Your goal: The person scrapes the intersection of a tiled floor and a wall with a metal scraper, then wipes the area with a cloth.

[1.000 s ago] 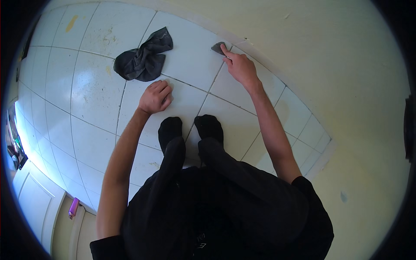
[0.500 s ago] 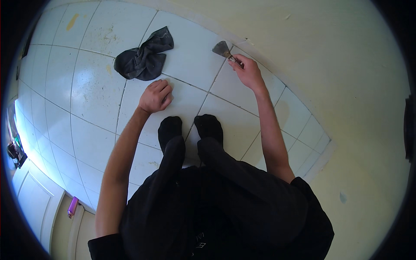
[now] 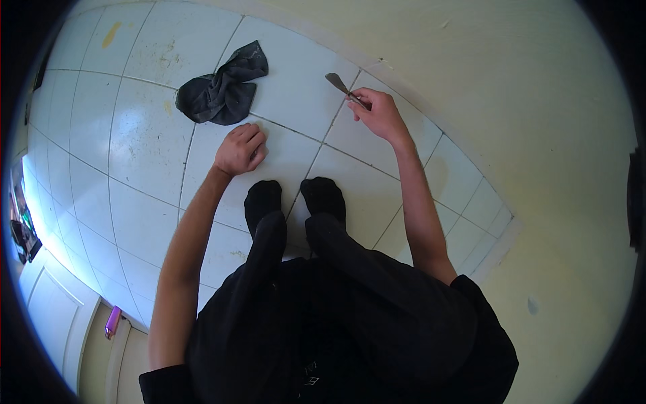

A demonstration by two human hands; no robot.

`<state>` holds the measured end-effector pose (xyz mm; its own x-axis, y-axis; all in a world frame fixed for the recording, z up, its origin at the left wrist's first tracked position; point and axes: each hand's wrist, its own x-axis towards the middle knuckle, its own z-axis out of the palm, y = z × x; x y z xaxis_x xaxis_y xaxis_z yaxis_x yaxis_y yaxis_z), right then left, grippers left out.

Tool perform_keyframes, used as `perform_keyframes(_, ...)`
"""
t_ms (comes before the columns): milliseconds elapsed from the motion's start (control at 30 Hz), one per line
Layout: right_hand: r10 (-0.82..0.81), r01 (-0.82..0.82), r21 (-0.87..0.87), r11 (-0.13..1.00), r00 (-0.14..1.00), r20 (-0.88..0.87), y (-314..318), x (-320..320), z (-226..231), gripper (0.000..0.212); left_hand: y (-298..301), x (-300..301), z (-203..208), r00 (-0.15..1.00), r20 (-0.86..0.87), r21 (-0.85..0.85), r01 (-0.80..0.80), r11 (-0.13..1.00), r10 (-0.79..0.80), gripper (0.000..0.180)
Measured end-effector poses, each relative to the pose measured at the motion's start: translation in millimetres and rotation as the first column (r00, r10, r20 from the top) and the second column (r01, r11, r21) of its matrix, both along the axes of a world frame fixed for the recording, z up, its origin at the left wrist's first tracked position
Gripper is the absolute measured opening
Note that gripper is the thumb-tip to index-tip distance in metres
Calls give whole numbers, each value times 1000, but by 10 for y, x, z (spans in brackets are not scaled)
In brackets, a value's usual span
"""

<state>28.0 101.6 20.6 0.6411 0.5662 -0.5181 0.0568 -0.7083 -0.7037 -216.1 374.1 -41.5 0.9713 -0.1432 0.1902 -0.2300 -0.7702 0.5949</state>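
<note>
My right hand [image 3: 381,116] is closed round the handle of a putty knife [image 3: 336,83], near the foot of the wall. The blade points away to the far left and is turned nearly edge-on, so it looks narrow. My left hand [image 3: 241,149] is curled with its knuckles up, just in front of a dark grey cloth [image 3: 225,87]. What it holds, if anything, is hidden under the fingers. That cloth lies crumpled and twisted on the white tiled floor [image 3: 289,81], apart from both hands.
A pale wall [image 3: 511,114] rises along the right and far side. My feet in black socks [image 3: 323,195] stand between my arms. Dirt specks [image 3: 161,57] and a yellowish stain [image 3: 112,35] mark the left tiles. A white door [image 3: 57,289] and a purple object [image 3: 113,322] are at lower left.
The putty knife has turned in my right hand, from blade face showing to nearly edge-on. That hand has shifted slightly left and nearer. My left hand and the cloth stay put.
</note>
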Motion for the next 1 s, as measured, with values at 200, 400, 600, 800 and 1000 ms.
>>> perform_keyframes(200,54,-47,-101,994,997,63,-3,26,53,27,-17,24,-3,999,49,-34,0,999,1,19)
perform_keyframes(400,120,-95,-214,972,987,107,-101,76,-47,28,-17,20,-5,1000,23,-23,4,1000,-3,19)
perform_keyframes(600,41,-42,1,999,979,199,-162,53,-164,27,19,-73,-61,998,-55,20,6,1000,-5,23)
perform_keyframes(800,94,-65,-146,987,975,203,-144,85,-49,26,-55,41,134,998,-58,167,3,986,7,58)
perform_keyframes(1000,98,-25,-249,968,954,284,-134,89,133,27,-68,78,155,992,-116,222,67,973,-42,64)
